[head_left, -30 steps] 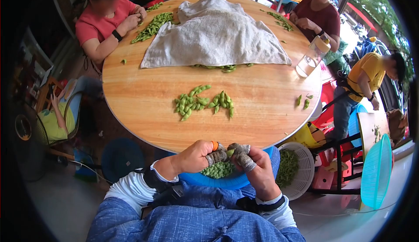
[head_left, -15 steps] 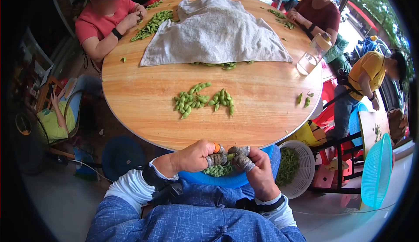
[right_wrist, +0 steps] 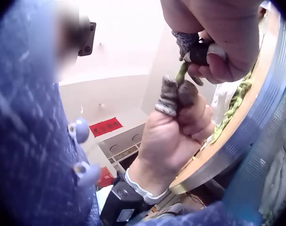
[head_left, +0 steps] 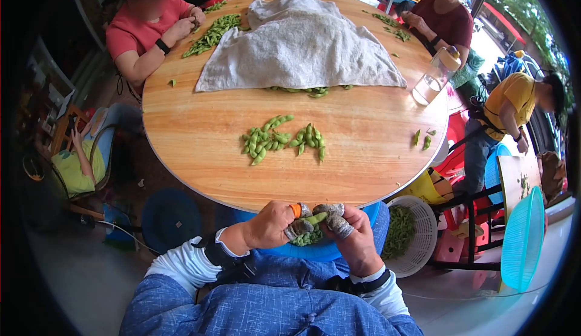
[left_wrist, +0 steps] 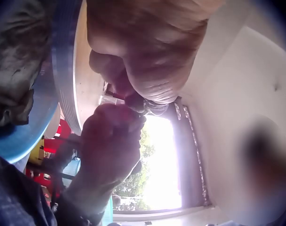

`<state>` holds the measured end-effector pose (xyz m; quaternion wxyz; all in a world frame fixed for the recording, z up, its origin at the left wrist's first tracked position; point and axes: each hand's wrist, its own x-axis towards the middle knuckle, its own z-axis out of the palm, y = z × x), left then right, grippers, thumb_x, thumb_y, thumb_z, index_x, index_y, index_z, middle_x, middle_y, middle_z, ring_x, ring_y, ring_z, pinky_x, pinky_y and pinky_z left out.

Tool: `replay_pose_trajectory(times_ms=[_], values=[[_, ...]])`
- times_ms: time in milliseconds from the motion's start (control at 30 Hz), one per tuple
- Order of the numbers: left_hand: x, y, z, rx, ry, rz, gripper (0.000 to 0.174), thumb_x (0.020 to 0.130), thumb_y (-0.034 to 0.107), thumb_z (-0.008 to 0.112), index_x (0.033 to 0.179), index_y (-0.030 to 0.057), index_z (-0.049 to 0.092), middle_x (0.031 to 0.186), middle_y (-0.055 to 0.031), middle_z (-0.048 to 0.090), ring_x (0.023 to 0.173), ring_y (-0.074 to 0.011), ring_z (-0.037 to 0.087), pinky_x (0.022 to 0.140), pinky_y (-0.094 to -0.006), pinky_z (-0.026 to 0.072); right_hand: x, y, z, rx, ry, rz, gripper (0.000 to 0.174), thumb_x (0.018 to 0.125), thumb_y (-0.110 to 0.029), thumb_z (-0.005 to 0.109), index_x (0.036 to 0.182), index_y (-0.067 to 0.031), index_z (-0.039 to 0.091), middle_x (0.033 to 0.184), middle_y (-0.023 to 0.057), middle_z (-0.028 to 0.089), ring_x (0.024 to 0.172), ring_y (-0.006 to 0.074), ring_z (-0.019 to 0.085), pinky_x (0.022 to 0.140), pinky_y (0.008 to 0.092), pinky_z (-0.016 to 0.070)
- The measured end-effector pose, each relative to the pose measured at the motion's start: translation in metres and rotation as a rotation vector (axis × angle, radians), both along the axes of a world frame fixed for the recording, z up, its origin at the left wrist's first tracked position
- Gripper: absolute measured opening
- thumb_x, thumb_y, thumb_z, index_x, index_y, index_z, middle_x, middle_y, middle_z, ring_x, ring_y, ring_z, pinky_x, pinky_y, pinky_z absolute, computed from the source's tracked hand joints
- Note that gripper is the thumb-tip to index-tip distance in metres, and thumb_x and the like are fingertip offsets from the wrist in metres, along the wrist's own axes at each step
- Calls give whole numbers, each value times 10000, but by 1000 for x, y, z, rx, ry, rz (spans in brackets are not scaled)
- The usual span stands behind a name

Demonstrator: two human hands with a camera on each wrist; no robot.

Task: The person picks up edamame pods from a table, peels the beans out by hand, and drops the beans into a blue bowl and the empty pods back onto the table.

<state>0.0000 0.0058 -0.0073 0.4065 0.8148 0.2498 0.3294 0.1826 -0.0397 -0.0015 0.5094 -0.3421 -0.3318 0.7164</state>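
Between my two hands, over a blue basin (head_left: 327, 250) at the table's near edge, is a green soybean pod (head_left: 316, 218). My left hand (head_left: 270, 224) pinches one end of it with thumb and forefinger. The other end is pinched by my right hand (head_left: 358, 242). Grey knitted covers wrap the pinching fingers, and an orange band circles one left finger. In the right wrist view the pod (right_wrist: 181, 74) spans the short gap between the covered fingertips. Shelled green beans (head_left: 307, 239) lie in the basin below, partly hidden by the hands.
Two small heaps of pods (head_left: 264, 139) lie on the round wooden table (head_left: 200, 154). A grey-white cloth (head_left: 302, 51) covers more pods, beside a water bottle (head_left: 431, 85). A white basket (head_left: 426, 233) with pods stands right of the basin. Other people sit around the table.
More of the pod shows between my fingers now than half a second ago, when it was mostly hidden. My left hand has turned slightly and shifted a little right.
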Motion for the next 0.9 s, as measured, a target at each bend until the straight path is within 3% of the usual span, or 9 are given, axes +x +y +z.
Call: replay_pose_trajectory(times_ms=[67, 167, 267, 367, 467, 567, 667, 767, 900], values=[[0, -3, -2, -305, -146, -57, 203, 844, 205, 500, 862, 9, 550, 669, -38, 509, 567, -158, 476, 532, -273, 388, -3, -1, -4, 64, 32, -30, 283, 798, -169, 588, 1005, 22, 556, 929, 52, 597, 830, 109, 554, 746, 224, 433], [1, -8, -16, -747, -372, -76, 336, 881, 322, 428, 802, 12, 531, 654, -38, 483, 561, -147, 434, 527, -272, 352, -4, 4, -17, 184, 56, -3, 256, 827, -117, 547, 1036, 31, 537, 963, 52, 590, 863, 110, 549, 780, 242, 430], [7, -12, -17, -1204, -676, -159, 342, 893, 328, 400, 795, 25, 524, 635, -10, 458, 543, -127, 400, 515, -238, 315, -3, 9, -26, 252, 82, 24, 272, 826, -130, 550, 1044, 31, 531, 976, 57, 586, 876, 117, 546, 787, 249, 428], [9, -10, -21, -1319, -781, -290, 336, 892, 317, 406, 797, 15, 521, 643, -25, 481, 553, -137, 429, 526, -253, 343, 0, 13, -30, 247, 67, 30, 291, 809, -173, 573, 1019, 26, 537, 949, 52, 582, 834, 115, 535, 748, 240, 418], [8, -8, -4, -393, -219, 50, 352, 867, 354, 457, 819, 14, 538, 631, -30, 489, 547, -153, 459, 538, -268, 387, -3, 11, -14, 100, 45, -12, 320, 778, -231, 610, 975, 14, 551, 883, 37, 580, 736, 104, 517, 659, 219, 401], [8, -5, 8, -199, -62, 36, 340, 835, 343, 506, 814, 5, 538, 653, -92, 530, 574, -231, 522, 544, -322, 413, -1, 5, -1, 20, 10, 19, 333, 777, -233, 611, 996, 7, 541, 900, 33, 576, 748, 94, 517, 657, 207, 400], [7, -3, 3, 99, 130, 79, 251, 773, 245, 567, 802, -4, 556, 685, -138, 543, 616, -284, 546, 525, -346, 418, -3, 3, 2, -19, -30, 37, 341, 776, -235, 613, 1006, 4, 535, 906, 30, 575, 751, 86, 520, 653, 195, 402], [8, -3, 7, 155, 111, 131, 233, 704, 211, 593, 792, -2, 558, 720, -151, 557, 637, -309, 553, 528, -358, 431, -2, 3, -3, -46, -44, 51, 329, 779, -230, 611, 1000, 4, 540, 907, 35, 581, 767, 87, 531, 664, 194, 412], [2, -1, 4, 316, 283, 158, 234, 665, 201, 604, 788, 7, 561, 715, -146, 555, 633, -309, 554, 541, -365, 442, -4, 0, -5, -23, -52, -23, 289, 791, -208, 601, 977, 8, 553, 898, 39, 586, 777, 89, 534, 673, 200, 418]])
